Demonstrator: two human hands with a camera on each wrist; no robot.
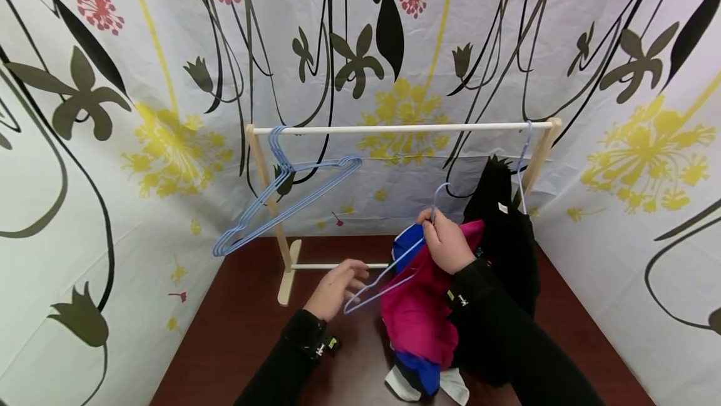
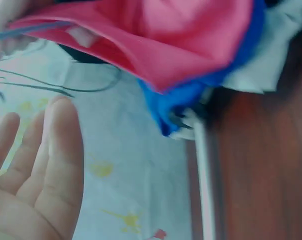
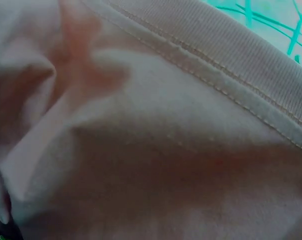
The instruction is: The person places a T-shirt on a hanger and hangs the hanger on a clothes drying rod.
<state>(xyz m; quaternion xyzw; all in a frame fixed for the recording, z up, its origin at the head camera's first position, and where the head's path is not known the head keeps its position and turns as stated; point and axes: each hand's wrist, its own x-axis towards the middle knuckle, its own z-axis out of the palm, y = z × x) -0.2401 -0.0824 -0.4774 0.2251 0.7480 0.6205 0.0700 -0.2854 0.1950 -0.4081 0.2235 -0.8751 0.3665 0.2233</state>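
While your right hand (image 1: 445,244) pinches the blue hanger (image 1: 388,274) at its neck with the pink garment (image 1: 419,312) draped below, its long axis slants down toward your left hand (image 1: 338,287), which hovers open-fingered just beside the hanger's lower end above the bench (image 1: 236,331).

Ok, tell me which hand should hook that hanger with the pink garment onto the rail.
Right, probably. The right hand already pinches the blue hanger by its neck, below the rail. The left hand is open near the hanger's lower tip, gripping nothing.
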